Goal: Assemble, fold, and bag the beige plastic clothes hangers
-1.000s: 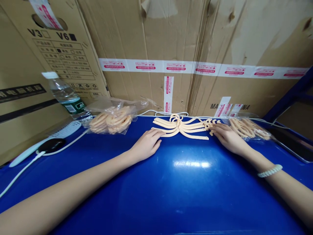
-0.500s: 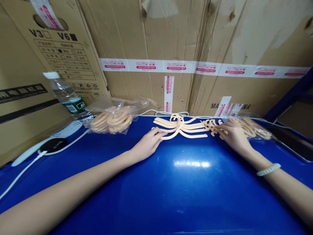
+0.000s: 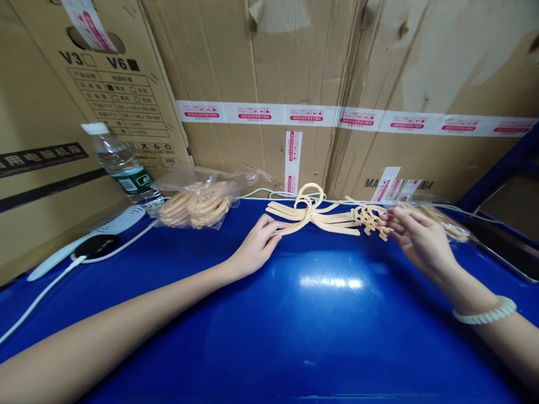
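Note:
My left hand [image 3: 257, 247] is closed, thumb and fingers pinching the near left end of a curved beige strip. That strip belongs to a bundle of long, smooth beige strips [image 3: 334, 222] that fan out left and right from a middle where they cross. One beige loop [image 3: 311, 193] rises above this middle. At the bundle's right end lies a knobbly cluster of small beige pieces [image 3: 365, 217]. My right hand [image 3: 421, 241] is at the cluster's right edge, its fingertips pinched together. What lies between them is too small to make out.
Clear bags hold beige rings [image 3: 196, 207] on the left and beige strips [image 3: 442, 219] behind my right hand. A water bottle [image 3: 126, 168], pale hairbrush [image 3: 120, 220], black device with white cable [image 3: 96, 247] and phone [image 3: 507, 247] lie around. Cardboard boxes [image 3: 261, 151] stand behind the blue table [image 3: 269, 336].
My right hand has moved right and slightly back from the cluster, with its palm turned more toward view. The beige loop stands higher and wider. My left hand keeps its hold.

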The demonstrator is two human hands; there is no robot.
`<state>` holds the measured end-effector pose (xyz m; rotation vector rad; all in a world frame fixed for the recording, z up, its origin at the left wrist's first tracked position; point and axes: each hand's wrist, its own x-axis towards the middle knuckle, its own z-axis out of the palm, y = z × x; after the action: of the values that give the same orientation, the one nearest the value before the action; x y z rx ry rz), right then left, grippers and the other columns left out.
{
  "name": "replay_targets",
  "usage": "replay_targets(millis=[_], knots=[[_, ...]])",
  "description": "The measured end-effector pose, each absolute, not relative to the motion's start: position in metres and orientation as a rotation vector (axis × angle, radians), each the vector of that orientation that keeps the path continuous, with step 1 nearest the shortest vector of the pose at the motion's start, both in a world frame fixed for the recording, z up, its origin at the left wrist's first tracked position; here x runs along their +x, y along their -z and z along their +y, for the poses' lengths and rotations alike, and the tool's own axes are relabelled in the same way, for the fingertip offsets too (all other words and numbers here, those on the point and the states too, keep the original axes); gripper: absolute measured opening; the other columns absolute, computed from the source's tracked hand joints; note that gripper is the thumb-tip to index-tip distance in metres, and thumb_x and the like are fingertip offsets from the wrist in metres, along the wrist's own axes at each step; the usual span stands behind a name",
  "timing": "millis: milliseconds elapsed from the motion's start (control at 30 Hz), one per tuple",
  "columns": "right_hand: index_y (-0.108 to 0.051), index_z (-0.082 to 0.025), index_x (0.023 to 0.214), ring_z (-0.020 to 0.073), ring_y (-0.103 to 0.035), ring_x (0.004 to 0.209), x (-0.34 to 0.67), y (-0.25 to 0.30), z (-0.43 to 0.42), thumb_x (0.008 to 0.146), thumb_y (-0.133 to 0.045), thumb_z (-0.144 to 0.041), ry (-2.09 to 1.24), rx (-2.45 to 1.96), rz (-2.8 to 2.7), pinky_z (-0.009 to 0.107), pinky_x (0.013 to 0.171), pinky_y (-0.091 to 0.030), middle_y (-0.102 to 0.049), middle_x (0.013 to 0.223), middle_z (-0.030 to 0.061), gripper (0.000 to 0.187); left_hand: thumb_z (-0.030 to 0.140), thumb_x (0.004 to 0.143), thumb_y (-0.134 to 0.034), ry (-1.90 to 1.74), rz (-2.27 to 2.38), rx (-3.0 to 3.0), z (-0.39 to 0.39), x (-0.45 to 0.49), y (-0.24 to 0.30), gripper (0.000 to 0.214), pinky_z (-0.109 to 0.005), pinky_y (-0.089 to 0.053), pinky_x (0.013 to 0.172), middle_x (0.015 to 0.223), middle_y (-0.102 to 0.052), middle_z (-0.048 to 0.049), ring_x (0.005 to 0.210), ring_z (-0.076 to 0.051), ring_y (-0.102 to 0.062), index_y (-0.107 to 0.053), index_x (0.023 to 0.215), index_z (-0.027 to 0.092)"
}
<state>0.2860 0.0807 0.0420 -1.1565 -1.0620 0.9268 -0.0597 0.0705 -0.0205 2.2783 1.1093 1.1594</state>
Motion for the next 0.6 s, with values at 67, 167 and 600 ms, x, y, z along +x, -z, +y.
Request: replay_targets(millis=[67, 167, 600], knots=[[-0.072, -0.019, 0.086, 0.0142, -0.07, 0.077, 0.279, -0.044, 0.078, 0.088, -0.066, -0.02, -1.112, -1.172, -0.914, 0.02, 0.068, -0.061, -0.073, 0.085, 0.0069, 0.006, 0.02, 0.098, -0.047, -1.178, 1.119, 2.222, 0.071, -0.06, 0.021, 0.03, -0.042, -0.05, 0.098, 0.106, -0.052, -0.0093, 0.102, -0.022, -0.057, -0.064, 0.122, 0.016], [-0.071, -0.02, 0.086, 0.0114, -0.071, 0.075, 0.274, -0.042, 0.078, 0.087, -0.062, -0.006, -1.221, -1.134, -0.762, 0.015, 0.068, -0.061, -0.074, 0.083, 0.0043, 0.016, 0.021, 0.097, -0.047, -1.193, 1.093, 2.17, 0.073, -0.061, 0.021, 0.028, -0.045, -0.049, 0.101, 0.111, -0.055, -0.0108, 0.109, -0.024, -0.057, -0.065, 0.119, 0.016], [-0.069, -0.023, 0.093, 0.0221, -0.064, 0.118, 0.272, -0.023, 0.075, 0.086, -0.073, -0.029, -1.304, -1.155, -1.061, 0.034, 0.093, -0.056, -0.074, 0.111, 0.0069, 0.009, 0.029, 0.097, -0.049, -1.172, 1.061, 2.071, 0.073, -0.061, 0.022, 0.024, -0.038, -0.051, 0.097, 0.114, -0.059, -0.0098, 0.112, -0.023, -0.059, -0.065, 0.113, 0.019]])
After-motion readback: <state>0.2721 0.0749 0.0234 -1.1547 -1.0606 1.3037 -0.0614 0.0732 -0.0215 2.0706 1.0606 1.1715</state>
